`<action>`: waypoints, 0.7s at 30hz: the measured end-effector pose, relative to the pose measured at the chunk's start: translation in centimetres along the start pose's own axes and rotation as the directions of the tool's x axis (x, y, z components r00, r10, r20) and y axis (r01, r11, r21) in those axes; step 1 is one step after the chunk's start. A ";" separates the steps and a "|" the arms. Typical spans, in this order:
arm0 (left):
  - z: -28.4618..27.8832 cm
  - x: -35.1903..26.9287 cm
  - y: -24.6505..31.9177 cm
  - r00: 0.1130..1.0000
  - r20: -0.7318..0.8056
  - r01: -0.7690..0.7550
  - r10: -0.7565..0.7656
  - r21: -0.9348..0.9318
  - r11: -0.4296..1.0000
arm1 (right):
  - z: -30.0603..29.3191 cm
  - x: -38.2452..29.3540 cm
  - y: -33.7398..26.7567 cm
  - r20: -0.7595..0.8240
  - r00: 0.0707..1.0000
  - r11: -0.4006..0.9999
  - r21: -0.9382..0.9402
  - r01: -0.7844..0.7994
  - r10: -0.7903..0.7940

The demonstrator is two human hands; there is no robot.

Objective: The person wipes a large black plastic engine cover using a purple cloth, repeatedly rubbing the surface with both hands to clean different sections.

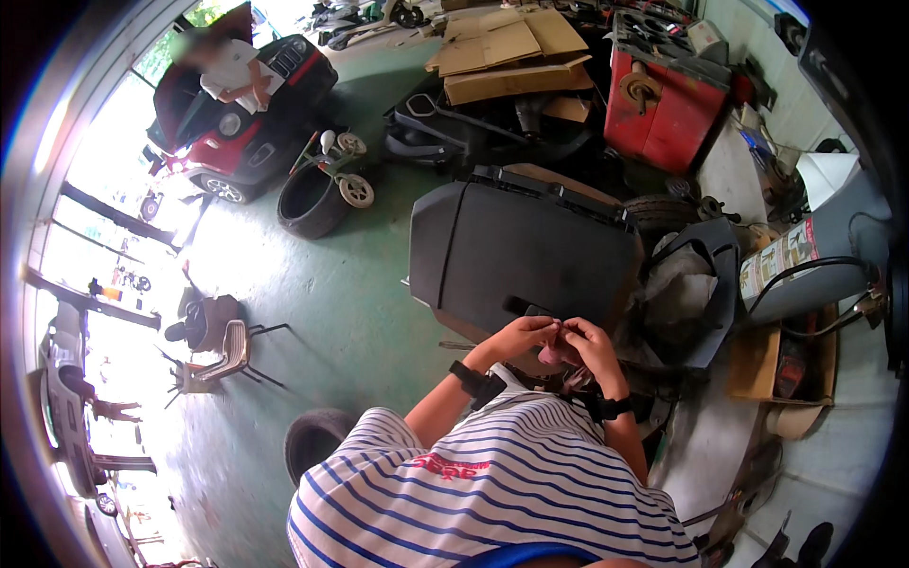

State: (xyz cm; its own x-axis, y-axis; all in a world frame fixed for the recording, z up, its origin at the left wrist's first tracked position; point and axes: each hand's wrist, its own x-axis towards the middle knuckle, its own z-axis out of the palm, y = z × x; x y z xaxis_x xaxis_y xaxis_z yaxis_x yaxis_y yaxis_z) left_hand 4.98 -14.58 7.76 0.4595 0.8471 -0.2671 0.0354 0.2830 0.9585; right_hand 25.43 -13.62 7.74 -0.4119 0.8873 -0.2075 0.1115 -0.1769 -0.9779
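Observation:
Close to my body, my left hand [524,339] and my right hand [591,348] meet with bent fingers, pinching a small pinkish, soft-looking item [552,353] between them. Part of it hangs below the fingertips; its exact kind cannot be told. Just beyond my hands lies a large dark grey plastic case [532,248] with black latches along its far edge. A small black part rests at the case's near side, by my fingertips. Each of my wrists wears a black strap with a device.
Cardboard sheets [508,42] top a heap of dark parts. A red machine [664,106] stands at the back right, a grey cylinder [817,263] nearer. Tyres [309,202], a small bike [330,167] and a chair [234,351] are left. A person [238,78] sits by a red-black vehicle.

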 end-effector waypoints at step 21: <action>-3.7 -2.0 0.9 0.951 -0.304 -0.102 0.060 -0.125 0.987 | -1.6 0.8 3.0 -0.293 0.929 0.974 -0.036 0.224 -0.224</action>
State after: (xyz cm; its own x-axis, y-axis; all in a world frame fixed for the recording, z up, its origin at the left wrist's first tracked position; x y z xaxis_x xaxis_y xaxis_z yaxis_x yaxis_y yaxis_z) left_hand 0.77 -14.34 8.73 0.1696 0.9590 -0.2271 -0.1231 0.2492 0.9606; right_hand 26.92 -12.79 4.70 -0.1428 0.9892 0.0341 0.0492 0.0415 -0.9979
